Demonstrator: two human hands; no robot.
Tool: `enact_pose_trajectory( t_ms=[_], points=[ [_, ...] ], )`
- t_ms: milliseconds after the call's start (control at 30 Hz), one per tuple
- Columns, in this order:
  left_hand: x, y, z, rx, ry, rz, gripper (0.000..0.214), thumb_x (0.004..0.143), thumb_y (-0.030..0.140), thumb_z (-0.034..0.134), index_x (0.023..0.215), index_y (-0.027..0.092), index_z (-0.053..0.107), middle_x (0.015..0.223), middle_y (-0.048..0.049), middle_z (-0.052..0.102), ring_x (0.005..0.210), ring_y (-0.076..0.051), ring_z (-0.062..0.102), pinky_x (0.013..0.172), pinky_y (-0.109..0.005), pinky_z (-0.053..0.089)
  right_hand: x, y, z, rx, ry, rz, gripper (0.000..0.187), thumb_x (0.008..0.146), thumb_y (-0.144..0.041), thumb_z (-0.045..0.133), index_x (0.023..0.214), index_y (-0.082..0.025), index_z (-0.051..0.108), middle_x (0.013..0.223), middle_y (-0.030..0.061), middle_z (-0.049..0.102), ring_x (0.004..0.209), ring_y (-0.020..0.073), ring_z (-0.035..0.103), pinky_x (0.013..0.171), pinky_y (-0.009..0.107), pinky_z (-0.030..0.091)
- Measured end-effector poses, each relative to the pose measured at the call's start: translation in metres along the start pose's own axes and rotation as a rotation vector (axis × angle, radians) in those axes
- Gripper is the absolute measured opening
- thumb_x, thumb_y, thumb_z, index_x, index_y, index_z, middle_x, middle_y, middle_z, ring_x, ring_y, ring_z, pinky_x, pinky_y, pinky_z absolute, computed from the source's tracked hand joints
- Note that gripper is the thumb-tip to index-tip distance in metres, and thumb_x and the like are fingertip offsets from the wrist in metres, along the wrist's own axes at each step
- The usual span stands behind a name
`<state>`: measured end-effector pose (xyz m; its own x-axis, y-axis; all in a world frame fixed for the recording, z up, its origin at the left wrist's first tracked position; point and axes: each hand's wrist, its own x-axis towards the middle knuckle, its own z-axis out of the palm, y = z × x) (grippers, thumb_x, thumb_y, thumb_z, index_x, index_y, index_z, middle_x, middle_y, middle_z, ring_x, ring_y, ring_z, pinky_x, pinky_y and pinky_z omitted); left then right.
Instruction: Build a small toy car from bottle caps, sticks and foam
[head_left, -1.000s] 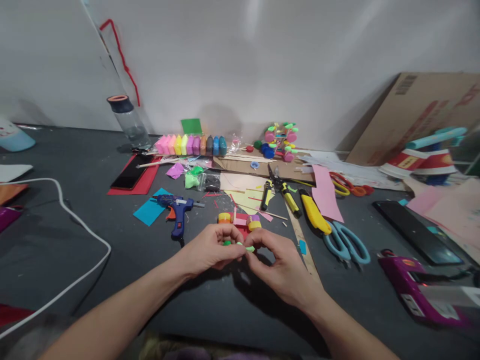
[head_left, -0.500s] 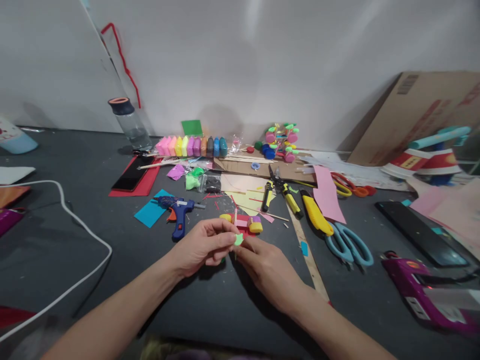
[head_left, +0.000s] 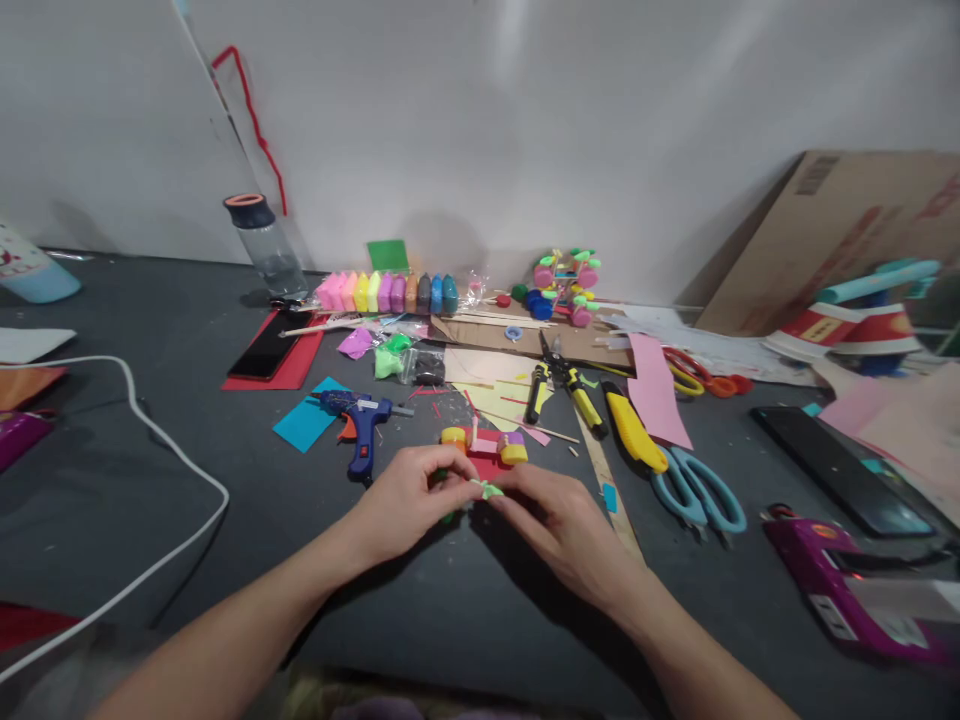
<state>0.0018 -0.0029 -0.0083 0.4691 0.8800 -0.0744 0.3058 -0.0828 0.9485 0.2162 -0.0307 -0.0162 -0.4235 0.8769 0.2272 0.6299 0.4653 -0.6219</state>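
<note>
A small piece of light green modelling clay (head_left: 489,490) is pinched between the fingertips of my left hand (head_left: 412,500) and my right hand (head_left: 555,515). Just beyond my fingers stands a small craft model (head_left: 491,466) with a red base, a pink piece across it and yellow and purple rounded parts at its sides. My hands cover the model's near side, where a bit of darker green shows beneath my left fingers.
A blue hot glue gun (head_left: 363,425) lies at left. To the right are pliers (head_left: 536,392), a yellow cutter (head_left: 634,432) and blue-handled scissors (head_left: 709,490). Behind stand a row of coloured clay packs (head_left: 386,292), a water bottle (head_left: 266,250) and a finished-looking colourful model (head_left: 568,280).
The green clay has come down slightly and looks stretched between both hands' fingertips. My right hand has turned and moved a little to the right, uncovering more of the model.
</note>
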Motion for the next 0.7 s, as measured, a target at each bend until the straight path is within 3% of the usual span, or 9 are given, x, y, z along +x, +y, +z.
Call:
enact_pose_trajectory(
  t_ms=[167, 367, 533, 700],
  points=[
    [-0.002, -0.006, 0.014, 0.363, -0.094, 0.103, 0.016, 0.091, 0.015, 0.057, 0.094, 0.016, 0.073, 0.09, -0.0081, 0.07, 0.086, -0.024, 0.063, 0.083, -0.036, 0.045, -0.002, 0.01, -0.01, 0.05, 0.129, 0.06, 0.017, 0.099, -0.025, 0.057, 0.108, -0.022, 0.071, 0.099, 0.0037, 0.077, 0.089, 0.0164, 0.072, 0.079, 0.026, 0.053],
    [-0.002, -0.01, 0.022, 0.569, -0.17, 0.139, 0.022, 0.094, 0.015, 0.054, 0.102, 0.015, 0.074, 0.09, -0.0113, 0.072, 0.084, -0.028, 0.067, 0.081, -0.041, 0.051, -0.001, 0.006, -0.01, 0.102, 0.15, 0.04, 0.012, 0.096, -0.023, 0.061, 0.101, -0.022, 0.073, 0.092, 0.0005, 0.078, 0.08, 0.0132, 0.071, 0.073, 0.021, 0.053],
    [-0.001, -0.007, 0.017, 0.511, -0.134, 0.173, 0.018, 0.096, 0.025, 0.058, 0.096, 0.019, 0.075, 0.089, -0.0092, 0.073, 0.084, -0.025, 0.067, 0.081, -0.035, 0.05, -0.001, 0.001, -0.01, 0.111, 0.169, -0.012, 0.012, 0.097, -0.028, 0.063, 0.093, -0.021, 0.073, 0.084, 0.0017, 0.076, 0.074, 0.0144, 0.07, 0.07, 0.023, 0.053],
    [-0.001, 0.001, 0.007, 0.287, -0.041, 0.161, 0.018, 0.094, 0.03, 0.063, 0.086, 0.02, 0.076, 0.088, -0.0073, 0.074, 0.083, -0.022, 0.065, 0.078, -0.029, 0.045, 0.0, -0.001, -0.01, 0.117, 0.196, -0.053, 0.014, 0.097, -0.029, 0.062, 0.092, -0.021, 0.072, 0.081, 0.0029, 0.075, 0.07, 0.0152, 0.069, 0.066, 0.025, 0.054]
  ],
)
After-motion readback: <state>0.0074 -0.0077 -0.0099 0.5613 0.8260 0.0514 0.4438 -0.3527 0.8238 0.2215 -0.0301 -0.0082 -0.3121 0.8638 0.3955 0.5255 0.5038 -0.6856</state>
